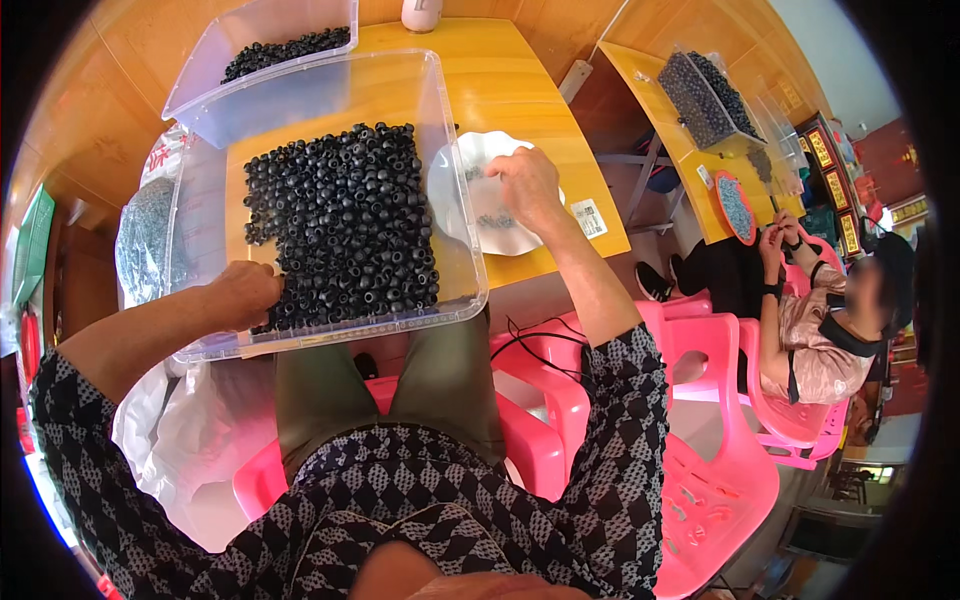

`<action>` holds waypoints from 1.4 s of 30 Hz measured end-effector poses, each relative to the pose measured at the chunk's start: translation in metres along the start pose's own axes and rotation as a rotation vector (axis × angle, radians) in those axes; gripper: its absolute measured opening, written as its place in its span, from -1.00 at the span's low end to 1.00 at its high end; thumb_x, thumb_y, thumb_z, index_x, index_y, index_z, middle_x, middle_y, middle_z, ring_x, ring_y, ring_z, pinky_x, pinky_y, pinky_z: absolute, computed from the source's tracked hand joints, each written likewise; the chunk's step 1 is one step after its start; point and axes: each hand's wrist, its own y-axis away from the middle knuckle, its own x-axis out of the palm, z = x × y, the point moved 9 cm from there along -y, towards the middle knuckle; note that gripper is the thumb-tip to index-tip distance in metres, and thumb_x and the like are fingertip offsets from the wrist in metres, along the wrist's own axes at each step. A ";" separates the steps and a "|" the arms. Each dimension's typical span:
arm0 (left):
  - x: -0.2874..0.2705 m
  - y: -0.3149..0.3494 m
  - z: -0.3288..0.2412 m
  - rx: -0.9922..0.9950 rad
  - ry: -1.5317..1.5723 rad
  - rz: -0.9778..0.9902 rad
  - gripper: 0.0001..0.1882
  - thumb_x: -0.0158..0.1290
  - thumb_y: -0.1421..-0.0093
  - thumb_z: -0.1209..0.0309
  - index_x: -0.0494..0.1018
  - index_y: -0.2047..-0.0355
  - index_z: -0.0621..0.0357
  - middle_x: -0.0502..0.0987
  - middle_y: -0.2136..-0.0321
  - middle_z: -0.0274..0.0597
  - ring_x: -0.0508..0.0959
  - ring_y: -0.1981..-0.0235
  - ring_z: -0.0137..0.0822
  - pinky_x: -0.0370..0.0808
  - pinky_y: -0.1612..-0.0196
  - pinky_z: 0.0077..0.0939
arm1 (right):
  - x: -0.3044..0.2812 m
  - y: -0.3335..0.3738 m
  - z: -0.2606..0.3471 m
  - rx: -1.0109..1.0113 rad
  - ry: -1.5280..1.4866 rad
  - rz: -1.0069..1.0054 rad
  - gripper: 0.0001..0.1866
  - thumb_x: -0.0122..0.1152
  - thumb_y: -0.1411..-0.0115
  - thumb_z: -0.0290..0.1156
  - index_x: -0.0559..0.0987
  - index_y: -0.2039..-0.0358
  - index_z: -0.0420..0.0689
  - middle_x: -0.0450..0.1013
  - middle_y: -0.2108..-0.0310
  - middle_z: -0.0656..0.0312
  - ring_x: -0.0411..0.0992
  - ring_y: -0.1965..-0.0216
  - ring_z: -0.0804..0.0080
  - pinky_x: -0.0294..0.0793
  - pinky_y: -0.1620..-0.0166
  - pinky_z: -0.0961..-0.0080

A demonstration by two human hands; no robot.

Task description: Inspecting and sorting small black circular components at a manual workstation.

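Observation:
A clear plastic bin (pixel 462 270) sits in front of me, tilted toward my lap, with a broad heap of round black beads (pixel 350 215) in it. My left hand (pixel 248 293) is inside the bin at the near left edge of the heap. Its fingers are curled closed, and what they hold is hidden. Beside the bin lies a white scalloped plate (pixel 515 238) with small pale greyish pieces (pixel 495 220) on it. Over that plate, my right hand (pixel 528 188) has thumb and fingers pinched together. Whatever is between them is too small to name.
Behind the bin stands a second clear bin (pixel 190 85) of black beads. Plastic bags (pixel 150 240) lie left; a label card (pixel 589 219) lies right of the plate. Pink chairs (pixel 700 480) surround me. Another person (pixel 820 345) works at a second table (pixel 640 75) on the right.

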 end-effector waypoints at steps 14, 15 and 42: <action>0.015 -0.002 0.010 -0.068 -0.042 0.067 -0.86 0.01 0.20 0.60 0.43 0.53 0.27 0.49 0.48 0.04 0.52 0.37 0.00 0.46 0.33 -0.23 | 0.026 0.012 0.019 -0.058 -0.153 0.267 -0.97 0.16 0.20 -0.48 0.52 0.68 -0.14 0.43 0.59 0.04 0.37 0.44 0.05 0.34 0.33 0.27; 0.019 0.002 0.013 -0.093 -0.050 0.101 -0.86 0.02 0.20 0.58 0.45 0.53 0.25 0.50 0.48 0.04 0.52 0.37 -0.01 0.46 0.34 -0.24 | 0.035 0.010 0.025 -0.073 -0.164 0.318 -0.95 0.15 0.20 -0.47 0.51 0.69 -0.15 0.43 0.59 0.03 0.37 0.44 0.04 0.34 0.33 0.26; -0.054 0.008 0.031 -0.081 1.221 -0.322 -0.81 -0.13 -0.02 0.48 0.44 0.56 0.35 0.47 0.69 -0.11 0.48 0.73 -0.40 0.39 0.71 -0.59 | -0.005 0.029 0.007 -0.032 -0.214 0.104 -0.87 0.00 0.01 -0.42 0.44 0.57 -0.21 0.38 0.60 0.02 0.35 0.52 0.09 0.31 0.41 0.31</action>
